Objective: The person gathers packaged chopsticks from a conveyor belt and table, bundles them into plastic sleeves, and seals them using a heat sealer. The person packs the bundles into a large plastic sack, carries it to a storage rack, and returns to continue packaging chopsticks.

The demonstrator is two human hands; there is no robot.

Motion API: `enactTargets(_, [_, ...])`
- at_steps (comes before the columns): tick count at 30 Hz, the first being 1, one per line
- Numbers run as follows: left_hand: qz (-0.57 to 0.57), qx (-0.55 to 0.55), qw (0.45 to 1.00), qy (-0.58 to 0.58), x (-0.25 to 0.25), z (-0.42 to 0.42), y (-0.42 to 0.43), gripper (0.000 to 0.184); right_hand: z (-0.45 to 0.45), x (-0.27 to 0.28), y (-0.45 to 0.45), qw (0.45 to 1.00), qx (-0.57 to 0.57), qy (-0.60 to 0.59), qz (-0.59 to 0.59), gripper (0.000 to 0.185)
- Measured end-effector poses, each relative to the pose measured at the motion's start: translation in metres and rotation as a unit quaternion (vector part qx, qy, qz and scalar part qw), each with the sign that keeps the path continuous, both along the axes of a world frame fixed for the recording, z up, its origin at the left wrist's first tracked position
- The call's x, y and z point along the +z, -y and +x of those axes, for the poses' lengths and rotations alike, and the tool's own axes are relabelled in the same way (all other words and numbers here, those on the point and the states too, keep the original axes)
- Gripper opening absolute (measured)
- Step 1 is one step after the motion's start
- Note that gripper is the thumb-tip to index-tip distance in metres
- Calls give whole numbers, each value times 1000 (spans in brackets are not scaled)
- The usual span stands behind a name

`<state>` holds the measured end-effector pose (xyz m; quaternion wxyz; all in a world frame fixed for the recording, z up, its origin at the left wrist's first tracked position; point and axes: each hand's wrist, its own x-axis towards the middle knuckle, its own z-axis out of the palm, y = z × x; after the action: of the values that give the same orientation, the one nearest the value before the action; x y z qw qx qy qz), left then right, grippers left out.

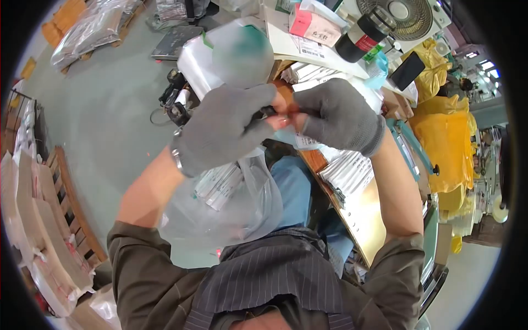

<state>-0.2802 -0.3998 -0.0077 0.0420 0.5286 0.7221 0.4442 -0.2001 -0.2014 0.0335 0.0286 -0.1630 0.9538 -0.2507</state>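
Observation:
My left hand (pixel 225 124) and my right hand (pixel 338 115) wear grey gloves with bare fingertips. They meet in front of me, fingers closed in a pinch. Whatever lies between the fingertips is small, blurred and partly hidden; I cannot make it out. Below my left hand, a clear plastic bag (pixel 253 206) with a bundle of printed flat packets (pixel 220 186) inside lies by my leg. Stacks of similar white packets (pixel 347 171) rest on the table under my right hand. Beyond my left hand is a blurred whitish plastic-wrapped shape (pixel 192 60) with a green patch.
A black bottle (pixel 366 34), a pink tissue box (pixel 314 25), a phone (pixel 407 71) and a fan (pixel 404 12) stand at the back right. Yellow bags (pixel 443 143) hang or lie at the right. Wrapped stacks (pixel 93 36) and a wooden pallet (pixel 77 203) are on the left floor.

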Motion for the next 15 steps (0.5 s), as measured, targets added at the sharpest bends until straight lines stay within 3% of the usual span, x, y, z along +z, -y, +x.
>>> enactTargets(2, [-53, -33, 996, -65, 9, 3, -10, 19, 3, 3, -7, 1000, 6, 14, 1, 19])
enactTargets(4, [33, 10, 999, -2, 6, 4, -18, 9, 3, 0, -16, 997, -15, 5, -76, 20])
enactTargets(5, [33, 34, 998, -34, 5, 2, -21, 11, 3, -2, -18, 988, -63, 45, -137, 21])
enactTargets(6, [37, 36, 998, -40, 5, -2, -24, 11, 0, -6, -22, 988, -61, 40, -134, 21])
enactTargets(8, [19, 17, 996, -86, 4, -11, -26, 13, -7, -12, -26, 966, -51, 85, -239, 22])
enactTargets(10, [27, 14, 994, -104, -1, -22, -28, 13, -16, -15, -25, 983, -30, 53, -173, 21])
enactTargets(12, [33, 11, 992, -122, -5, -30, -33, 14, -24, -25, -27, 947, -113, 84, -288, 22])
enactTargets(15, [130, 88, 978, -140, -7, -41, -35, 16, -65, -48, -54, 919, -215, -99, -315, 23])
